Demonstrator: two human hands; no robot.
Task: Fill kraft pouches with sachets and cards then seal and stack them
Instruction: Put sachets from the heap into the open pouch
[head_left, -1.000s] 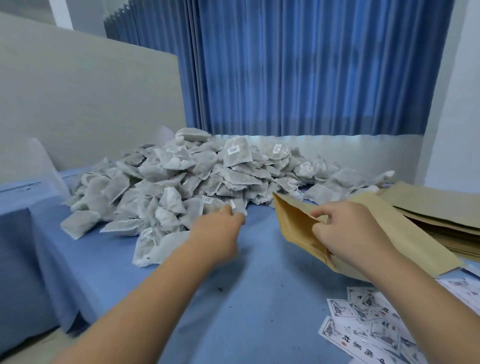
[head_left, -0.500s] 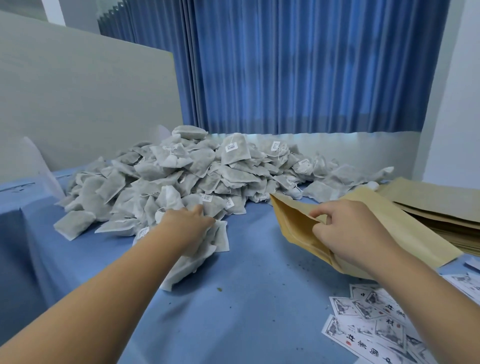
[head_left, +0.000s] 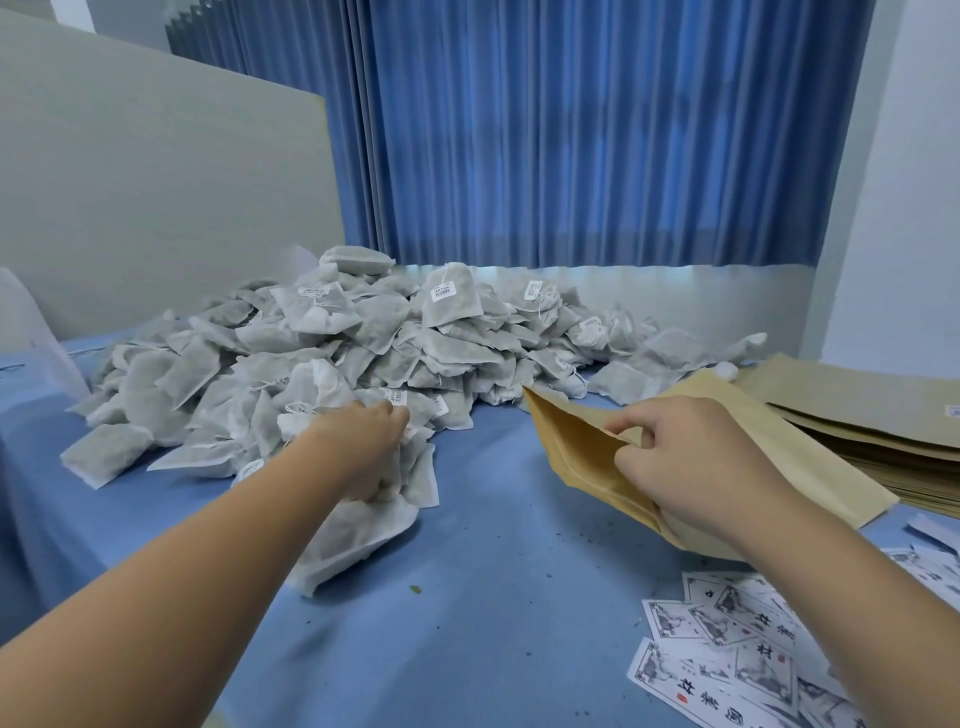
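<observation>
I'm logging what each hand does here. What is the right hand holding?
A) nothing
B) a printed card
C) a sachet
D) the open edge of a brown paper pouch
D: the right hand pinches the upper edge of the brown paper pouch, with its mouth open toward the left hand, which grips a bunch of sachets.

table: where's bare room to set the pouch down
Bare blue cloth runs down the middle, between the sachets and the pouch, left of the cards. Crowded: the back under sachets, the right under the pouch stack.
</observation>
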